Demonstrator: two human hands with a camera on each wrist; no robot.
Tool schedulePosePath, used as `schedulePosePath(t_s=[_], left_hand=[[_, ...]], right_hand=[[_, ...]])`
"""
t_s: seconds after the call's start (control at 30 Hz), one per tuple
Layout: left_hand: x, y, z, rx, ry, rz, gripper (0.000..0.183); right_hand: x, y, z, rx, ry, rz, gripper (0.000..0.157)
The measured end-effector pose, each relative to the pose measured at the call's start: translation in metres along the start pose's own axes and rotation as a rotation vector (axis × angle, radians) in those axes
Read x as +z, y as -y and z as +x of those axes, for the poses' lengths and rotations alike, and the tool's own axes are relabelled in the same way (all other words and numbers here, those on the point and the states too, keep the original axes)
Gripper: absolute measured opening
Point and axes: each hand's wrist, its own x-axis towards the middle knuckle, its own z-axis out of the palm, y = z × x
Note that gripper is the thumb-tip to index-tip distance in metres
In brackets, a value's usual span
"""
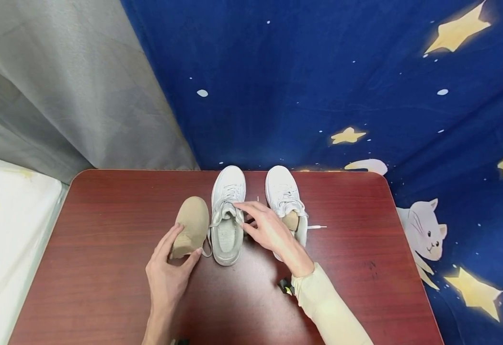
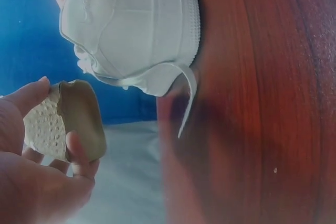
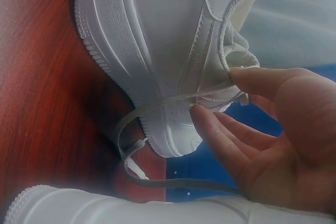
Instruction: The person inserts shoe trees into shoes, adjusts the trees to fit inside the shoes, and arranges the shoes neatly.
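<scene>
A beige, hollow shoe insert (image 1: 193,218), shaped like a shoe's front with a dimpled inner side, is held between thumb and fingers of my left hand (image 1: 166,270), just left of the nearer-left white sneaker (image 1: 228,182). That sneaker stands on the table, toe pointing away, with its bare insole showing. My right hand (image 1: 273,230) is at its right side; the thumb and index fingertips touch the collar and lace area, spread apart. In the right wrist view a loose lace (image 3: 184,183) loops below those fingers. Another lace end (image 2: 190,95) hangs down the sneaker's other side.
The second white sneaker (image 1: 279,184) stands to the right, partly behind my right wrist, with a beige insert (image 1: 291,220) inside and a lace end sticking out right. A small dark object (image 1: 285,286) lies beside my right sleeve. The reddish table (image 1: 118,287) ends at a blue curtain (image 1: 251,86).
</scene>
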Motion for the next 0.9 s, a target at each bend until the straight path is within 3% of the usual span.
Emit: schedulePosePath(t_s=[0.53,0.77,0.9], left_hand=[[-0.002,-0.014,-0.004,-0.028,-0.022,-0.017,0.071],[-0.005,-0.024,-0.011,-0.106,0.023,-0.132,0.073],[-0.006,-0.026,-0.014,-0.103,0.022,-0.137,0.072]], right_hand=[[-0.002,0.000,0.002,-0.024,-0.010,-0.040,0.048],[0.000,0.000,0.002,-0.013,-0.005,-0.041,0.050],[0.001,-0.001,0.001,-0.024,-0.009,-0.042,0.049]])
